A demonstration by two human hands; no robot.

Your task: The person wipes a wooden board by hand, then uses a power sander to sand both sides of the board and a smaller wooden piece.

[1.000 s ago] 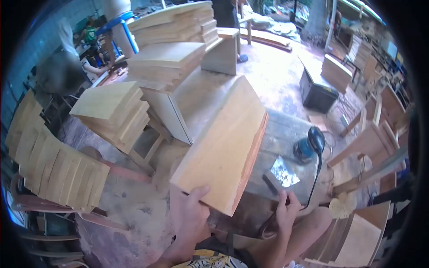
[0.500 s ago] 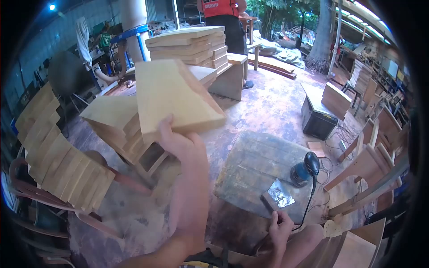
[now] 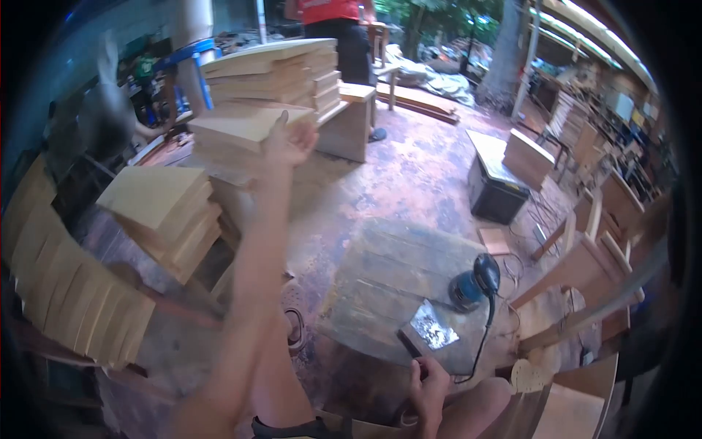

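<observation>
My left hand (image 3: 289, 143) reaches forward, thumb up and fingers apart, at the near right edge of a thick pale wooden board (image 3: 238, 123) lying on a stack. Low over the worktop, my right hand (image 3: 429, 382) is closed, its fingertips pinched on the near end of a dark brown strip (image 3: 411, 344). Along that strip lies a shiny silver sheet (image 3: 436, 326). A blue and black electric sander (image 3: 468, 289) stands just beyond, its cord trailing toward me.
The low worn worktop (image 3: 365, 278) is before me. More board stacks stand left (image 3: 157, 197) and behind (image 3: 270, 62); a leaning row of boards (image 3: 73, 300) curves at far left. A black box (image 3: 497, 192), chair parts (image 3: 607, 256) and cables lie right. A person in red (image 3: 330, 11) stands behind.
My left hand has carried the pale board forward and left onto the stack, and its fingers have come off it. My right hand stays at the dark strip. The view has shifted right.
</observation>
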